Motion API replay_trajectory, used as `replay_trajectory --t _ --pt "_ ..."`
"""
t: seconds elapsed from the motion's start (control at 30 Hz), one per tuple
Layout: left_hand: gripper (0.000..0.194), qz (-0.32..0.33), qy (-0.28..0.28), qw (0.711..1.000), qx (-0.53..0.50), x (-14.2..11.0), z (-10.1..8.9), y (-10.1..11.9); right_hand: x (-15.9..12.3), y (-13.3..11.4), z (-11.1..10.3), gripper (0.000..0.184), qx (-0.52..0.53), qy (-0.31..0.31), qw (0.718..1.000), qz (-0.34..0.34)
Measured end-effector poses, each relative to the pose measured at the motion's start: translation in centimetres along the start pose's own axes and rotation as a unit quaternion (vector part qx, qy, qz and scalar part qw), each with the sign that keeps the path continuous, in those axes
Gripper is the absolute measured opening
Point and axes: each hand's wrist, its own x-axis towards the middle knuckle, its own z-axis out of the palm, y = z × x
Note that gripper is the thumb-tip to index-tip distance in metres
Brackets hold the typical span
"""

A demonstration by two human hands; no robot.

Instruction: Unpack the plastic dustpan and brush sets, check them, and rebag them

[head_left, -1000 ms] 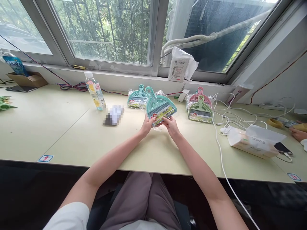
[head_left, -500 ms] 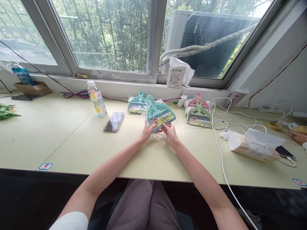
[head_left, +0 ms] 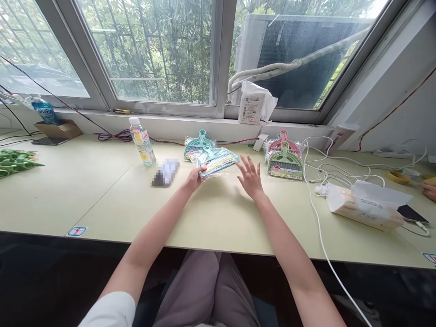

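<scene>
My left hand point(head_left: 194, 178) grips the left lower corner of a teal dustpan and brush set point(head_left: 218, 162) in clear plastic wrap. The set is tilted back, its bristles and label facing me. At its right end, my right hand point(head_left: 250, 177) is open with fingers spread; whether a fingertip still touches the wrap I cannot tell. Just behind stands another wrapped teal set point(head_left: 200, 141), partly covered by the held one. Right of my right hand, a green dustpan set point(head_left: 285, 162) leans in front of a pink one point(head_left: 283, 136).
A drink bottle point(head_left: 142, 141) stands left, beside a blurred item point(head_left: 165, 172). At right are a tissue pack point(head_left: 366, 206), loose white cables point(head_left: 335, 170) and a phone point(head_left: 411, 214). Another person's hand point(head_left: 428, 188) shows at the right edge. Green rolled pieces point(head_left: 17, 162) lie far left.
The held teal set has tipped back and moved slightly left. My right hand has released its lower edge, shifted right and spread its fingers. My left hand keeps its hold.
</scene>
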Motion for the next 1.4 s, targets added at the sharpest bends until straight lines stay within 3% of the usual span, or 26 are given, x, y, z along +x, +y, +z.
replay_trajectory --t 0.1,0.23,0.37,0.53,0.73,0.97,1.13,1.23,1.33,1.4 --pt "0.041 -0.043 -0.011 0.999 0.013 -0.4 0.0 0.2 -0.1 0.7 0.4 0.043 -0.038 -0.005 0.999 -0.035" --pt "0.039 -0.086 -0.002 0.996 0.029 -0.4 -0.3 -0.1 0.1 1.6 0.7 0.025 0.014 -0.003 1.0 -0.026" --pt "0.043 -0.107 0.011 0.993 0.037 0.4 -1.5 -0.3 0.2 2.4 0.8 0.019 0.058 -0.042 0.997 -0.044" --pt "0.047 -0.115 0.023 0.993 0.033 1.2 -2.8 0.3 0.1 2.0 1.0 0.02 0.091 -0.022 0.993 -0.072" --pt "0.05 -0.115 -0.048 0.991 0.05 0.7 -3.3 1.3 0.1 0.9 0.8 0.022 0.035 -0.008 0.999 -0.04" --pt "0.054 -0.1 -0.126 0.984 0.071 -0.5 -2.1 1.2 -0.1 2.0 2.1 0.03 -0.046 -0.011 0.999 0.008" --pt "0.051 -0.111 -0.182 0.972 0.103 -0.8 -1.3 0.8 0.1 3.1 2.9 0.027 0.018 0.005 0.998 0.066" --pt "0.054 -0.113 -0.194 0.965 0.136 -1.3 -0.7 0.8 0.3 3.5 2.8 0.023 0.059 0.046 0.994 0.079" --pt "0.057 -0.1 -0.213 0.957 0.169 -1.9 0.0 1.0 0.4 3.7 2.7 0.021 0.127 0.086 0.983 0.099" --pt "0.06 -0.09 -0.226 0.953 0.183 -2.1 0.3 1.1 0.5 3.8 2.6 0.024 0.189 0.08 0.97 0.129"
